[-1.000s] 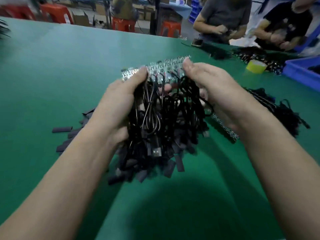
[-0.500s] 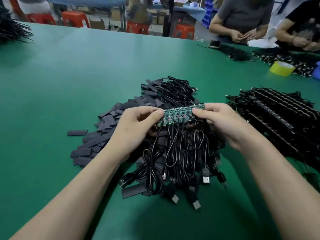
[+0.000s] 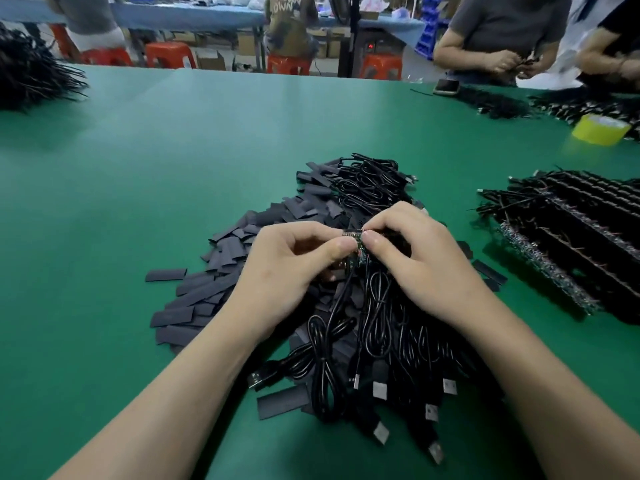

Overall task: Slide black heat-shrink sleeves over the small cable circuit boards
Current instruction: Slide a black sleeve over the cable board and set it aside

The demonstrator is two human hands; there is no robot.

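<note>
One green table fills the view. Parts of four other people show beyond it, two of them at the far right edge, and four red stools stand behind. On the table lie three dark masses away from the hands: a heap of black wire at far left, a stack of board rows at right, and more wired parts near the far right edge. In the middle is one pile of flat black sleeves, too many to count, spreading left. One bundle of cables lies on top of it and runs toward the viewer, ending in about seven USB plugs. A second tangle lies behind the pile.

Two hands meet above the pile. The left hand and right hand each pinch one strip of boards between thumb and forefinger, thumbs nearly touching; only a short piece shows between them. No sleeve can be seen on it.

One yellow tape roll and one phone sit far right.
</note>
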